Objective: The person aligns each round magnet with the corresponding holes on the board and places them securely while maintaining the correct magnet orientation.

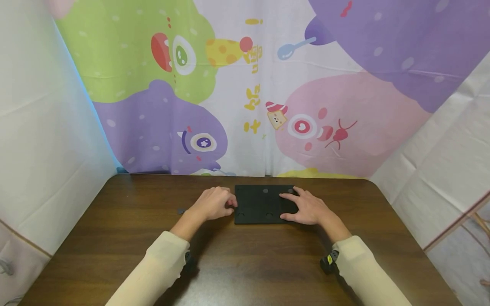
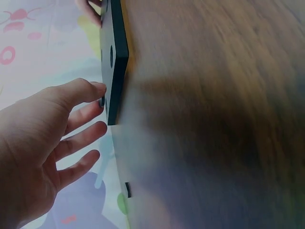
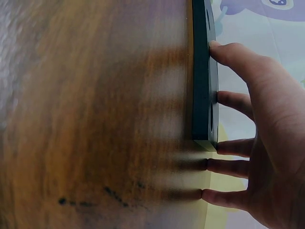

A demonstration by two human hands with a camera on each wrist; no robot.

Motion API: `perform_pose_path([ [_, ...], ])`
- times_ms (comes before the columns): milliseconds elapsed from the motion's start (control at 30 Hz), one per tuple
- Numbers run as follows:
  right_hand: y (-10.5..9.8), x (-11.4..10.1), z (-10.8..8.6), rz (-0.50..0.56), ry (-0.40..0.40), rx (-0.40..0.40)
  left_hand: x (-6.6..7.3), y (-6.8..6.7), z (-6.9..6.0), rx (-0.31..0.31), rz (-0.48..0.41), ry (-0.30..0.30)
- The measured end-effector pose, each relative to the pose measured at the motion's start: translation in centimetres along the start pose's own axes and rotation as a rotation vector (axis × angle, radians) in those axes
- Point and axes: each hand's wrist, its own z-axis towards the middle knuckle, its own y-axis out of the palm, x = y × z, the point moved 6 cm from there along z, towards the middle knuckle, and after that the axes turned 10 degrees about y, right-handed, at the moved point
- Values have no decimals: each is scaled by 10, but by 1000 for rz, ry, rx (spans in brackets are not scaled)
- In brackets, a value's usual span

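Though thin, one black board (image 1: 258, 205) between two hands (image 1: 215, 204) (image 1: 307, 208).

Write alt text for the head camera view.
A person's left hand is at the left edge of a black board; the right hand touches its right side. The board lies on a wooden table before a cartoon curtain.
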Motion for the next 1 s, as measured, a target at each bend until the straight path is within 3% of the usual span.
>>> perform_pose_path([
  [400,1,1,1,0,1,-7,8,-1,7,16,-16,8],
  [1000,0,0,0,-7,-1,2,22,-1,22,-9,-71,-9],
])
